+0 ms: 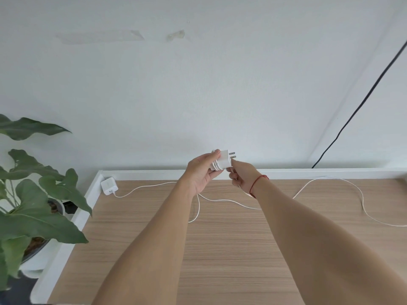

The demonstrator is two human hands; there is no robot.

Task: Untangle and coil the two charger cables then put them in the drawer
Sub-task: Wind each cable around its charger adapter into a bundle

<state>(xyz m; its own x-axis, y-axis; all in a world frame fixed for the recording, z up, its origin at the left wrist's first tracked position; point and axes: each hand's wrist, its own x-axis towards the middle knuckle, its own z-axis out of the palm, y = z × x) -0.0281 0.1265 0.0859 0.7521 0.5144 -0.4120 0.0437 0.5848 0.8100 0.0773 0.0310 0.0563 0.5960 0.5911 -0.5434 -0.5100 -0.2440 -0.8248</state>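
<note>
My left hand (201,172) grips a white charger plug (225,161) held up above the table's far edge, with several turns of its white cable wound round it and the two prongs pointing right. My right hand (241,175) pinches that cable just below the plug. A loose loop of cable (198,210) hangs down to the table below my left wrist. A second white charger (109,186) lies at the far left corner, and its cable (220,200) trails right across the wooden table (231,249), partly hidden by my arms. No drawer is in view.
A long white cable (361,203) curves over the right side of the table to the right edge. A potted plant (37,205) with big leaves stands left of the table. A black cord (352,115) runs down the wall at the right.
</note>
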